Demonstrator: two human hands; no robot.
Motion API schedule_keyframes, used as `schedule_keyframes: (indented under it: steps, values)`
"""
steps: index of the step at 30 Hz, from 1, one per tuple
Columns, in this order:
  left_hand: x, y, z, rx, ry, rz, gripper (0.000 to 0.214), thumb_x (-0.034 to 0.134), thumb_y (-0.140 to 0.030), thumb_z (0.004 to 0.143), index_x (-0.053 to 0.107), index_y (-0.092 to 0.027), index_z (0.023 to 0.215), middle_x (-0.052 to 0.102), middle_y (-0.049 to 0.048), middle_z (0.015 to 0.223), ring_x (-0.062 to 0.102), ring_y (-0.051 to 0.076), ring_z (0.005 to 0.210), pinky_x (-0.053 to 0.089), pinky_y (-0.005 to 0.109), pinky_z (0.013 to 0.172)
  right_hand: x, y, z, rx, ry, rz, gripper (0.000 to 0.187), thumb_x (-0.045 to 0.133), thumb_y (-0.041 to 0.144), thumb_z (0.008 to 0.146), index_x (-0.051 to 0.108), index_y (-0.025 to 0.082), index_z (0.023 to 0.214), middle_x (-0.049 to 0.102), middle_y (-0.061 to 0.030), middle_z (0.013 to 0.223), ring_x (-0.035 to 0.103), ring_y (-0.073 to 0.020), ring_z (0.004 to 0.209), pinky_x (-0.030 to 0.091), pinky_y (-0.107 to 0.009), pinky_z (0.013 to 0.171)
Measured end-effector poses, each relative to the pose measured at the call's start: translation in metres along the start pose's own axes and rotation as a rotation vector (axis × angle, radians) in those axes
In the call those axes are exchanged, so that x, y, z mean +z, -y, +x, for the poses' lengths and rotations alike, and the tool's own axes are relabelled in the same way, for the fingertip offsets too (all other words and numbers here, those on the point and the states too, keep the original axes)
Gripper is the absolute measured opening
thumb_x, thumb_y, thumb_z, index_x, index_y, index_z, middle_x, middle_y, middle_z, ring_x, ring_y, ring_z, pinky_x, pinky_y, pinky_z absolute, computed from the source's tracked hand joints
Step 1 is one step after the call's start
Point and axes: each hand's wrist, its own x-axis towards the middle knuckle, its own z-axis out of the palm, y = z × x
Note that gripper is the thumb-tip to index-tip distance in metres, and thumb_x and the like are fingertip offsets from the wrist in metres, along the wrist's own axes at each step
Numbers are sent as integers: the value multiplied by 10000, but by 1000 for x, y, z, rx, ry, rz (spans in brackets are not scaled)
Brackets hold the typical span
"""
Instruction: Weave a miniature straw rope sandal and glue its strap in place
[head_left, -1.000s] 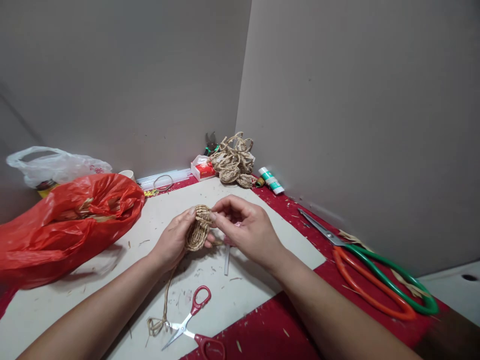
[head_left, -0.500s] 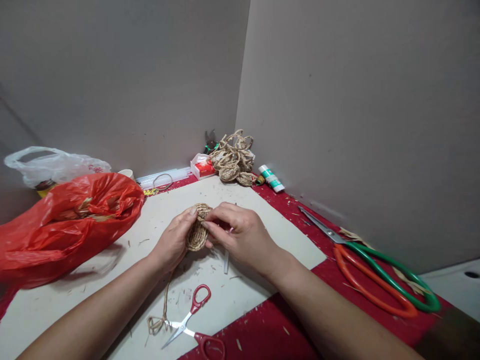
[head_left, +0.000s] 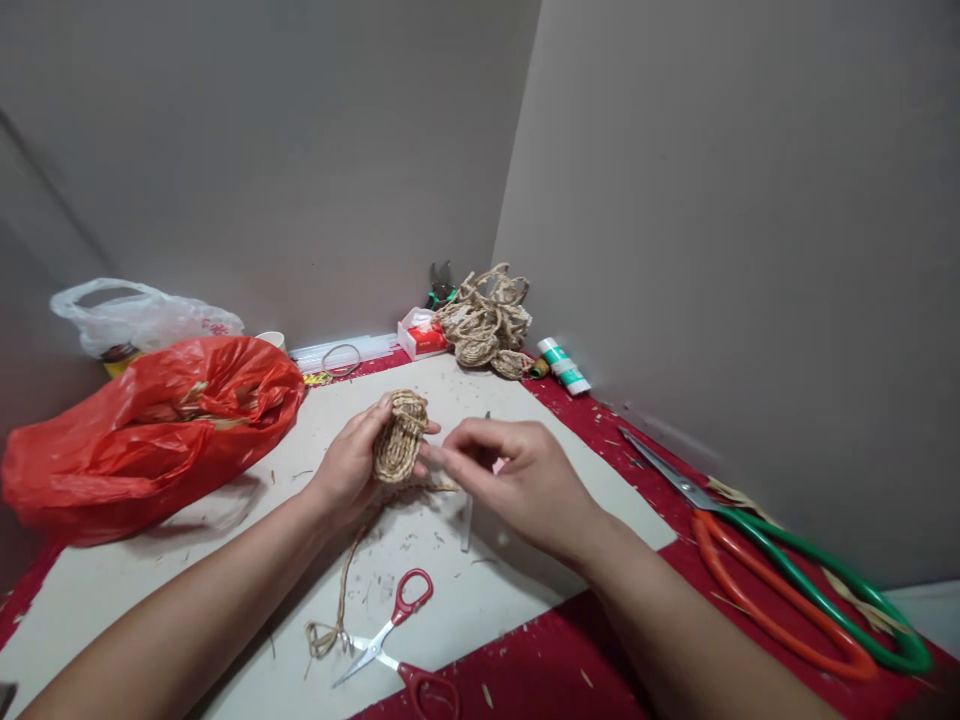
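Observation:
My left hand (head_left: pixel 346 470) is wrapped round a small woven straw sandal (head_left: pixel 399 445), holding it upright above the pale board (head_left: pixel 225 560). A twine strand (head_left: pixel 346 570) trails down from the sandal to a frayed knot near the front. My right hand (head_left: pixel 517 480) hovers just right of the sandal, thumb and forefinger pinched together on a thin strand or tool too small for me to make out. A thin pale stick (head_left: pixel 467 520) lies on the board under this hand.
Small red-handled scissors (head_left: pixel 401 640) lie near the front edge. Large orange-and-green shears (head_left: pixel 780 575) rest on the red cloth at right. A red plastic bag (head_left: pixel 150 425) and a clear bag (head_left: pixel 135 315) sit left. Finished straw pieces (head_left: pixel 486 325), a red box (head_left: pixel 424 335) and a glue tube (head_left: pixel 564 367) crowd the corner.
My right hand has drawn away from the sandal's top toward the right and lower. The left hand has raised and tilted the sandal more upright. The camera view shifted slightly.

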Motion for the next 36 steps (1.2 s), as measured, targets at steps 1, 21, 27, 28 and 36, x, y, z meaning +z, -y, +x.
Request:
schedule_keyframes:
  steps: [1, 21, 27, 28, 36]
  values:
    - [-3, -1, 3, 7, -8, -5, 336, 513, -434, 913, 626, -144, 1040, 723, 108, 902, 675, 163, 641, 556, 266, 550, 1, 0, -2, 32, 133, -24, 175, 607, 179, 843, 635, 187, 671, 551, 52, 535, 478, -89, 489, 359, -207, 478]
    - [-29, 4, 19, 7, -87, -38, 300, 404, -339, 970, 592, -107, 997, 732, 142, 881, 672, 160, 612, 550, 255, 513, 30, -23, -11, -2, 489, -790, 182, 477, 65, 857, 586, 181, 768, 663, -53, 748, 600, -177, 642, 316, -290, 573]
    - [-29, 5, 18, -14, -75, -34, 299, 431, -364, 959, 593, -117, 998, 728, 133, 893, 676, 160, 615, 553, 253, 507, -1, -14, -2, -145, 211, -454, 106, 521, 99, 835, 561, 196, 817, 609, -15, 780, 562, -138, 657, 416, -250, 609]
    - [-27, 6, 17, -15, -69, -31, 294, 440, -365, 954, 594, -117, 994, 724, 132, 890, 676, 163, 612, 553, 257, 501, -6, -14, 0, -159, 92, -360, 96, 537, 105, 826, 563, 197, 819, 601, -6, 759, 562, -133, 640, 429, -243, 598]
    - [-11, 8, 4, -40, 78, 103, 298, 473, -394, 940, 568, -165, 1106, 689, 114, 938, 676, 158, 655, 545, 240, 507, -11, -17, 6, 36, -309, -52, 41, 636, 244, 832, 645, 204, 833, 642, 11, 727, 585, -113, 556, 460, -225, 513]
